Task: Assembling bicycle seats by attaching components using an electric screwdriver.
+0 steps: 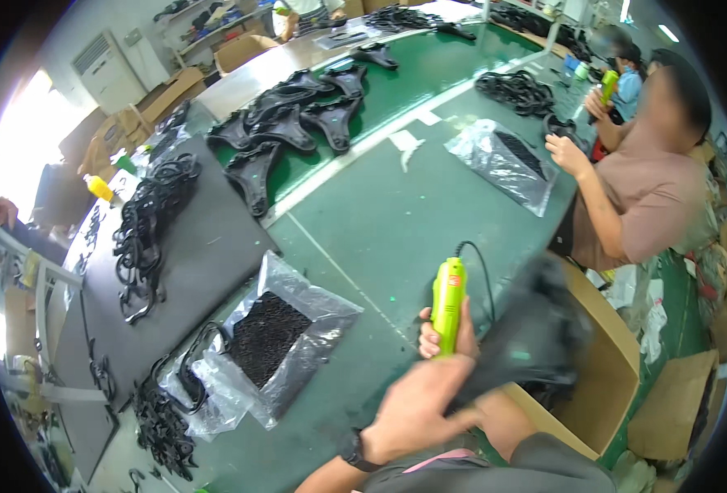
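Note:
A lime-green corded power screwdriver (448, 300) stands upright in my right hand (466, 333), its fingers wrapped round the lower body. The black cord loops from its top toward the right. My left hand (421, 403), with a dark watch on the wrist, is in front of the right hand and hides part of it. Motion smears its fingers. Beside those fingers a large black piece (536, 329) is blurred over the near edge of an open cardboard box (606, 386); whether the left hand grips it cannot be made out.
A clear bag of small black pieces (269, 337) lies on the green table (363, 255), left of my hands. Black three-armed parts (285, 127) cluster farther back. Black strap-like parts (146, 230) lie on a grey board. At right, a co-worker (643, 189) holds another green tool (608, 85).

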The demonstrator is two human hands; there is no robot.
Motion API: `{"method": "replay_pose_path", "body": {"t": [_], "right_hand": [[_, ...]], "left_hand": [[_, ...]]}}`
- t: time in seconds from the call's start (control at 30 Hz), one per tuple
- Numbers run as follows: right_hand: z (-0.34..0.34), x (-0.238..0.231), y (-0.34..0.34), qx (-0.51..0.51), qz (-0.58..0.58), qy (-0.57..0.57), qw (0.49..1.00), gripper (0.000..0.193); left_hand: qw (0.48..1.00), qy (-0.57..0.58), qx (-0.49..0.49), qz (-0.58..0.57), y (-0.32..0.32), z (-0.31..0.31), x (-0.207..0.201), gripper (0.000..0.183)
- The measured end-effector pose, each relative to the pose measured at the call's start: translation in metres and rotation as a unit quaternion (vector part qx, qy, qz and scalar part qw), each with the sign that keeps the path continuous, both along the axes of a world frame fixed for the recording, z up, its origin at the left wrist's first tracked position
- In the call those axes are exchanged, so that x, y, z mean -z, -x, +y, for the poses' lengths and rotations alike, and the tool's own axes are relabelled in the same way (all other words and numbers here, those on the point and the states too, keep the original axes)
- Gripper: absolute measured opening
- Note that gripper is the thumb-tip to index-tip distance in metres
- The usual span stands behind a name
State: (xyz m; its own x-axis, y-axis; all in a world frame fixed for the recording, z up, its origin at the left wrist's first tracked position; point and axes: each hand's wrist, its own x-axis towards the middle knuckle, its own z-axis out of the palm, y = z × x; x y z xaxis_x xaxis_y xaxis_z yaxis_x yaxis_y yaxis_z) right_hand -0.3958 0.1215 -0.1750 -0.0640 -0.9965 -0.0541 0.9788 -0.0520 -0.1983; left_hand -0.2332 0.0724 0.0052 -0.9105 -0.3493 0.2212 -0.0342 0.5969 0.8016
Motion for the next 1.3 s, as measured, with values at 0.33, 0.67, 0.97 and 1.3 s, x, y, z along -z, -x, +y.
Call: {"method": "replay_pose_path", "body": {"t": [0.33, 0.67, 0.97, 1.3], "right_hand": [[0.002, -0.020, -0.006, 0.056, 0.096, -0.113, 0.987, 0.087], [-0.004, -0.065, -0.027, 0.098, 0.184, -0.056, 0.976, 0.093], [-0.028, -0.147, -0.063, 0.196, 0.488, 0.127, 0.841, 0.089], [-0.031, -0.096, -0.062, 0.274, 0.341, 0.071, 0.897, 0.107]], "left_hand": [[0.827, 0.319, -0.428, -0.176, -0.127, -0.162, 0.105, 0.033], [0.830, 0.346, -0.434, -0.064, -0.137, -0.162, 0.104, 0.012], [0.957, 0.256, -0.135, -0.006, -0.078, -0.057, 0.083, 0.016], [0.949, 0.299, -0.097, -0.028, -0.060, -0.062, 0.094, 0.019]]}}
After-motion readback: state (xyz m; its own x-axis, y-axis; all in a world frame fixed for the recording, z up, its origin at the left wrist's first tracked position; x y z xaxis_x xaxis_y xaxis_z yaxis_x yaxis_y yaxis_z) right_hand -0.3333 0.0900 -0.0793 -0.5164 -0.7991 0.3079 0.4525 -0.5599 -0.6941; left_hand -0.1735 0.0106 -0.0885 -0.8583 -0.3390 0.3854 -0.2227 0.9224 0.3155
